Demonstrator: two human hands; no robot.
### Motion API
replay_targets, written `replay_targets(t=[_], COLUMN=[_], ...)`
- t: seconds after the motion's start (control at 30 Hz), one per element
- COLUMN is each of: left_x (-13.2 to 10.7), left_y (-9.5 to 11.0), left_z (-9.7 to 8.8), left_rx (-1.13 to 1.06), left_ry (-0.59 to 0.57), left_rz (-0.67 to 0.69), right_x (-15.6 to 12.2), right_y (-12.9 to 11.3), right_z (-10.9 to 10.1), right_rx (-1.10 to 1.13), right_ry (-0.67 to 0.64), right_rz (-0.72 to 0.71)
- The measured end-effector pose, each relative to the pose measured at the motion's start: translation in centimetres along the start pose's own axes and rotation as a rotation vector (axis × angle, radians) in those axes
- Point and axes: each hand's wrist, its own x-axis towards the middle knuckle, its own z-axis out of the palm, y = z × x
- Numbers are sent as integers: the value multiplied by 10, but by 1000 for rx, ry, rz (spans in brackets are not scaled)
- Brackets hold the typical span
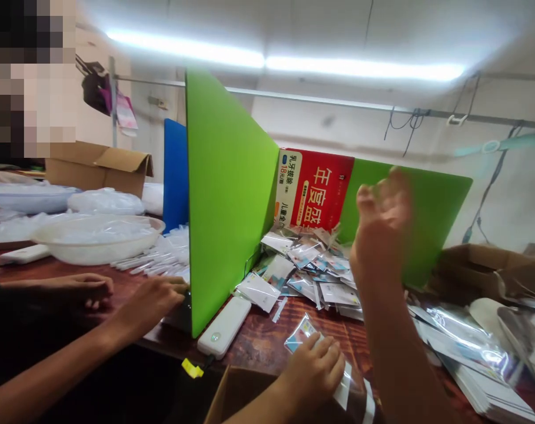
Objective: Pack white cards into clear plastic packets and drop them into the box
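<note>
My left hand (313,371) rests low at the table's front edge, its fingers curled down onto a clear plastic packet (299,334) holding a blue and red card. My right hand (381,221) is raised above the table in front of the green back panel (439,206); it is smeared by motion and its fingers do not show clearly. Beneath and behind it lies a pile of several small clear packets (306,268) on the wooden table (262,338).
A tall green divider (225,194) splits the table. Left of it, a co-worker's hands (150,300) work near a white basin (97,235). A red printed box (313,188) stands at the back. A white device (223,327), stacked clear bags (465,353) and cardboard boxes (483,271) lie around.
</note>
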Motion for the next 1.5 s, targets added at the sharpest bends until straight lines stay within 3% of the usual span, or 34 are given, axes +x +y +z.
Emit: replay_targets(t=[0.1, 0.17, 0.27, 0.43, 0.57, 0.67, 0.73, 0.83, 0.93, 1.0, 1.17, 1.5], left_x=[-3, -3, 2, 12, 12, 7, 4, 3, 6, 10, 15, 2], left_y=[-2, -2, -1, 4, 0, -16, -31, -54, -66, -67, -62, -65], left_z=[2, 3, 2, 0, 5, 4, 1, -6, -15, -21, -35, -49], left_rx=[25, 22, -2, -78, -157, -209, -218, -194, -180, -186, -174, -76], left_ry=[-21, -42, -46, -102, -142, -107, -56, 29, 128, 149, 89, 26], left_rz=[7, 14, 2, 19, -46, -238, -373, -495, -561, -575, -551, -517], right_x=[-9, -19, -26, -13, -19, -56, -92, -142, -169, -176, -179, -180], right_y=[-20, -31, -42, -45, -37, -29, -21, -8, 2, 4, -3, -1], right_z=[-4, -12, -26, -39, -44, -47, -49, -52, -54, -54, -50, -44], right_rx=[146, 214, 220, 174, 97, 10, -89, -144, -117, -117, -150, -18], right_ry=[354, 431, 448, 571, 377, 98, 6, -109, -308, -369, -365, -601], right_rz=[297, 402, 389, 297, 322, 433, 472, 385, 253, 154, -20, -190])
